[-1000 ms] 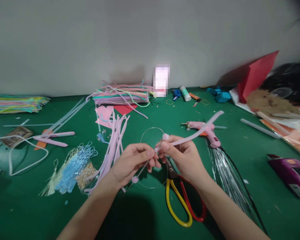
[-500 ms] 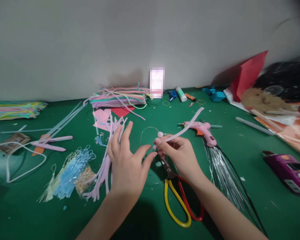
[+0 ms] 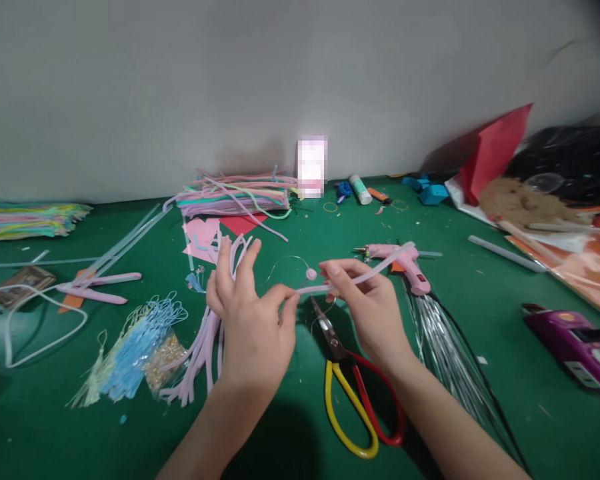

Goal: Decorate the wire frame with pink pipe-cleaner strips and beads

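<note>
A pale pink pipe cleaner (image 3: 377,273) stretches between my hands, its free end curving up to the right. My left hand (image 3: 253,327) pinches its left end between thumb and forefinger, other fingers raised. My right hand (image 3: 367,307) has the strip farther along between its fingers; the exact grip is partly hidden. Just beyond the fingertips, a small pink coiled ball (image 3: 311,274) sits by a thin wire loop (image 3: 287,259). Below the hands lie scissors (image 3: 336,347) with one yellow and one red handle. More lilac pipe cleaners (image 3: 200,353) lie beside and behind my left hand.
A pink glue gun (image 3: 397,259) lies to the right above silvery strands (image 3: 445,353). Blue tassels (image 3: 135,360) and a bag of gold beads (image 3: 165,360) are at left. A pipe-cleaner bundle (image 3: 240,195) and a bright blurred screen (image 3: 312,167) stand at the wall.
My hands have moved apart slightly, and the pipe cleaner now runs straighter and lower between them. Its left end is now in my left fingertips. The pink ball now shows clear of my right fingers.
</note>
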A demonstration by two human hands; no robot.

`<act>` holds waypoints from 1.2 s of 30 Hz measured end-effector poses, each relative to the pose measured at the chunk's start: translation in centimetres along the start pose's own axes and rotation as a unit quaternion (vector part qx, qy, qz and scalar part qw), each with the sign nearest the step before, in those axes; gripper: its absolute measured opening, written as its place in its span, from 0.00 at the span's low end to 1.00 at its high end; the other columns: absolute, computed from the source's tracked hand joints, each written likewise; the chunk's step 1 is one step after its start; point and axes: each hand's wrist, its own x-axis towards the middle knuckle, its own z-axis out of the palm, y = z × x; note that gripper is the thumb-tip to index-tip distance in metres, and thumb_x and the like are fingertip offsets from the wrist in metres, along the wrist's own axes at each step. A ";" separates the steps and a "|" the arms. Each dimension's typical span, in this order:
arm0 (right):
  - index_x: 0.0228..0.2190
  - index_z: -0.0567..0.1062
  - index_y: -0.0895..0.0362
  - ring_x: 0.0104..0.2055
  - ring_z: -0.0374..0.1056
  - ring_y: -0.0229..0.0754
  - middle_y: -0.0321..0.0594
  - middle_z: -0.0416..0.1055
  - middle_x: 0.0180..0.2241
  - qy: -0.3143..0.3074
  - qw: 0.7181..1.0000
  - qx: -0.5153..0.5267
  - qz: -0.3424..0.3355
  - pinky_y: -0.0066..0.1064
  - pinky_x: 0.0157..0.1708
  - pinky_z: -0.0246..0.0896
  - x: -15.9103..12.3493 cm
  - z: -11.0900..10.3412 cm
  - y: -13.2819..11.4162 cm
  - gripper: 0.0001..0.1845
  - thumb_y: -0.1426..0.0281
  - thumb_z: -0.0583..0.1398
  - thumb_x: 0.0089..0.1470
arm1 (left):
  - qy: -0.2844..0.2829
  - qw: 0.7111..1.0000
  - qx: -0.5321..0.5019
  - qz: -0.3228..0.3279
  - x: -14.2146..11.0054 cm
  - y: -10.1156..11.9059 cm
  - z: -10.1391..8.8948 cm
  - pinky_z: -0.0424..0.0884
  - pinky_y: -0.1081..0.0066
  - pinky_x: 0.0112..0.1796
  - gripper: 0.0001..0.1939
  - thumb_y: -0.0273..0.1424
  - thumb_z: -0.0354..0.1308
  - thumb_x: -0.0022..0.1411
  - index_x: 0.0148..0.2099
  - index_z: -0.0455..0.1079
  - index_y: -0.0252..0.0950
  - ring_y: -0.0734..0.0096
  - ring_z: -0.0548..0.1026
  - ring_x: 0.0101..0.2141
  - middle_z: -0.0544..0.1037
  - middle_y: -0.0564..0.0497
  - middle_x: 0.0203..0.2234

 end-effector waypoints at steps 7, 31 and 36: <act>0.27 0.79 0.57 0.23 0.64 0.36 0.36 0.74 0.23 0.003 0.998 -0.069 -0.015 0.28 0.24 0.60 0.1 -0.4 -0.5 0.13 0.59 0.67 0.48 | -0.002 0.999 -0.017 -0.027 0.4 -1.1 0.0 0.54 0.34 0.55 0.06 0.30 0.64 0.59 0.29 0.78 0.41 0.37 0.50 0.65 0.68 0.42 0.59; 0.26 0.80 0.57 0.26 0.63 0.37 0.38 0.73 0.25 0.000 0.992 -0.124 -0.014 0.29 0.25 0.58 -0.2 -0.3 0.4 0.15 0.58 0.65 0.50 | 0.056 0.998 0.016 -0.017 0.2 -2.1 0.9 0.55 0.38 0.55 0.07 0.29 0.61 0.62 0.30 0.76 0.39 0.37 0.55 0.62 0.70 0.40 0.54; 0.28 0.81 0.57 0.26 0.63 0.37 0.39 0.73 0.24 -0.003 0.996 -0.091 0.010 0.28 0.25 0.58 0.0 -0.5 0.5 0.17 0.55 0.65 0.49 | 0.086 0.994 0.070 -0.007 -0.2 -1.7 1.3 0.63 0.47 0.45 0.06 0.30 0.60 0.63 0.34 0.78 0.40 0.45 0.63 0.50 0.67 0.38 0.47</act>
